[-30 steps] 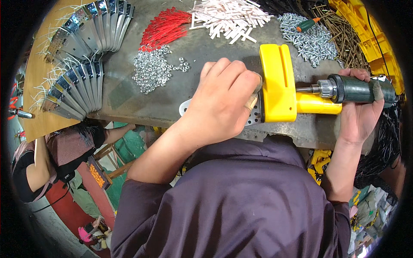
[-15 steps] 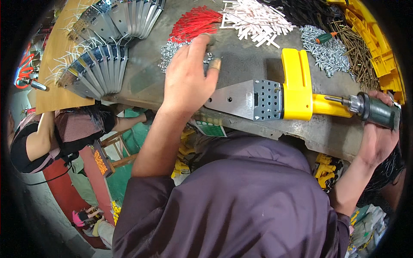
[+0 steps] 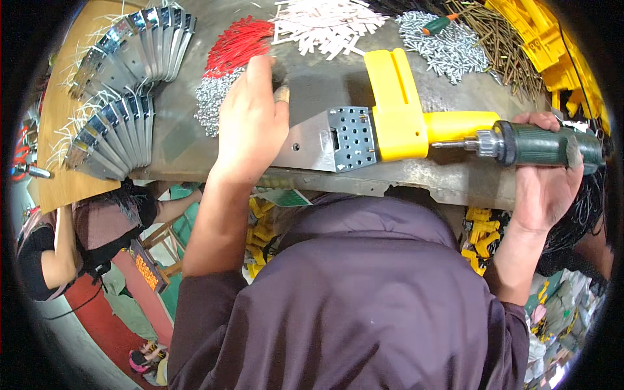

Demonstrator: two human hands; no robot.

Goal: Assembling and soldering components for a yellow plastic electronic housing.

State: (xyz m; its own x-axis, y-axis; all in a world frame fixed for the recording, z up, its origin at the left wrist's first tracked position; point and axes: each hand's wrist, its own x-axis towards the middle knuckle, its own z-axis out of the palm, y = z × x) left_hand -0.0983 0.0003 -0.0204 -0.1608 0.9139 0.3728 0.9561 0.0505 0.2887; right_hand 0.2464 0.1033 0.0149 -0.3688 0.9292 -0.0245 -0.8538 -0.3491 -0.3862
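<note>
Right grip (image 3: pixel 545 188) is closed around the body of a green driver (image 3: pixel 552 144), the thumb lying across its near side and fingertips showing beyond its far side. The driver's bit points left; its tip is just beside the yellow housing (image 3: pixel 395 107), and contact cannot be confirmed.

Left grip (image 3: pixel 252 123) is positioned over the nuts (image 3: pixel 209 104), fingers extended toward the far side, thumb set apart with a tan covering on its tip. Fingertips are not clear enough to determine whether a nut is held.

The housing rests on the table (image 3: pixel 175 159) between the two grips. Its slotted block lies crosswise and its tube (image 3: pixel 465 122) runs right, beyond the driver bit. From the block a metal plate (image 3: pixel 312 144) extends left; the perforated portion adjoins the block, and the far left end is hidden by the left grip.

Directly behind the nuts are red pieces (image 3: pixel 237 42), with white strips (image 3: pixel 325 26) to their right. Further right are silver screws (image 3: pixel 442 52), a small screwdriver (image 3: pixel 442 25) lying on them, then brown rods (image 3: pixel 510 49) and yellow shells (image 3: pixel 552 49). Wired plates (image 3: pixel 110 136) stand fanned at left.
</note>
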